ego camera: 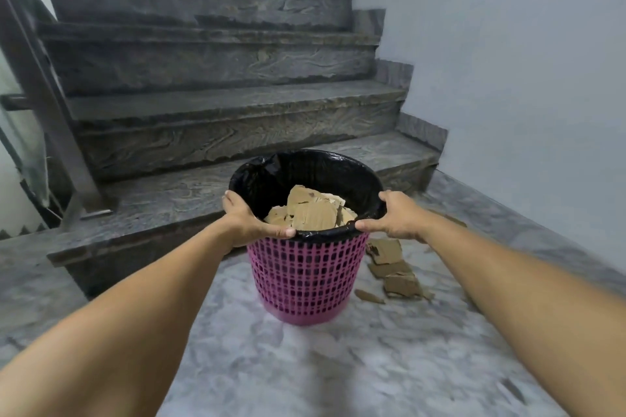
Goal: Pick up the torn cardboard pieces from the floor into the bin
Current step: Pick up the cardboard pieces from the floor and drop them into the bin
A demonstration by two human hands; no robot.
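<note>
left hand (pixel 244 217) grips bin (pixel 306 274) rim, near-left side | right hand (pixel 398 215) grips rim, near-right side | bin: pink mesh, black liner (pixel 305 167), on floor (pixel 338 366) before stairs (pixel 220 105), holds cardboard pieces (pixel 311 210) | loose cardboard scraps (pixel 393 267) on floor just right of bin

Pink lattice bin (pixel 306 278), black liner (pixel 267 179), tan cardboard pieces (pixel 393 272), grey-veined marble floor (pixel 355 366).

Head view: looks forward-down, close over bin (pixel 306 267), stairs (pixel 216 105) ahead.
</note>
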